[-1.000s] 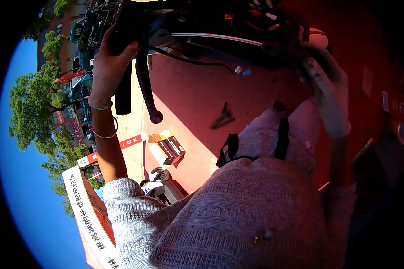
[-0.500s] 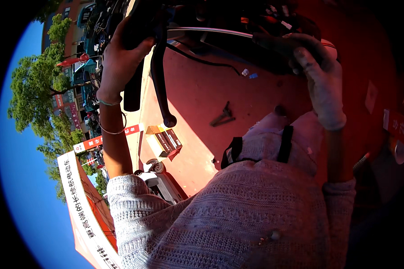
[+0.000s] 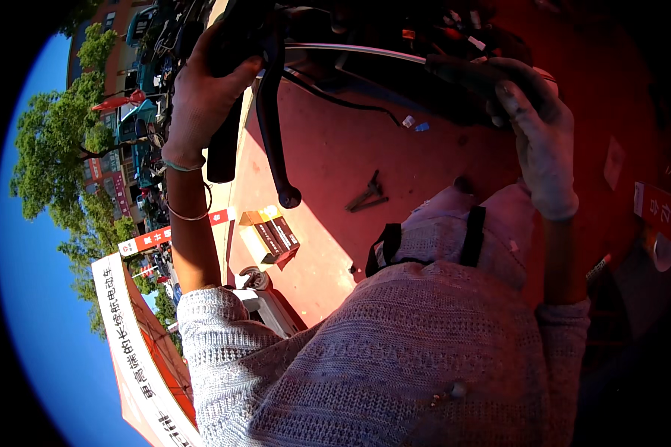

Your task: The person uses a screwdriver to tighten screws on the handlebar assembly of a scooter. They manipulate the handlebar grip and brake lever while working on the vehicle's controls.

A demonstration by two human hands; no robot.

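At the upper left, my gloved left hand is closed round the dark top of a black brake lever assembly, its thumb pressed on the near side. The curved brake lever hangs down beside a black handlebar grip. My gloved right hand, at the upper right, is wrapped round the dark handle of a screwdriver. Its long bright shaft runs left toward the lever assembly; the tip is lost in the dark parts there. A black cable hangs just below the shaft.
Dark vehicle parts with loose connectors fill the top. On the red floor lie a dark tool-like piece and a yellow-and-black carton. A white-and-orange canopy and parked scooters stand to the left.
The brake lever and the screwdriver have shifted slightly to the right, with both hands keeping their hold. The view has moved a little.
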